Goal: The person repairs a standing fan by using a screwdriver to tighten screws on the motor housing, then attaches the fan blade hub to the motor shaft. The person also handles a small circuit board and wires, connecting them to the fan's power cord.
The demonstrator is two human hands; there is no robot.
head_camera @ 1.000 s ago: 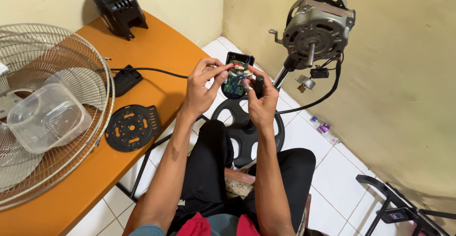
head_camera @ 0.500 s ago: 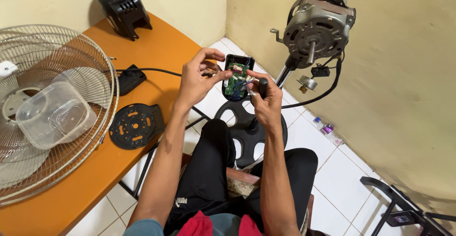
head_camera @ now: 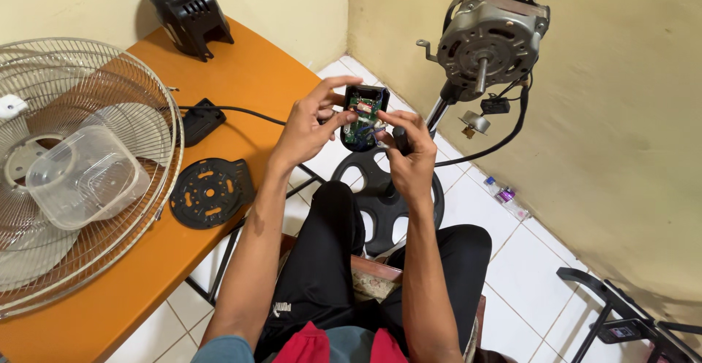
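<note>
My left hand (head_camera: 311,122) and my right hand (head_camera: 408,149) hold up a small black switch housing (head_camera: 363,116) with a green circuit board and wires showing inside it. The left thumb and fingers pinch its left side. My right fingertips press on the wires at its lower right. Just behind it stands the bare grey fan motor (head_camera: 488,35) on its pole, shaft pointing toward me, with a black cable hanging from it.
An orange table (head_camera: 248,78) at left carries wire fan guards (head_camera: 88,107), a clear plastic container (head_camera: 84,176), a round black plate (head_camera: 210,193), a black motor cover (head_camera: 186,8) and a black plug (head_camera: 201,120). The round black fan base (head_camera: 380,195) sits on the white tiles.
Both hands stay on the switch housing. The fingers have shifted slightly on it; the view has tilted a little.
</note>
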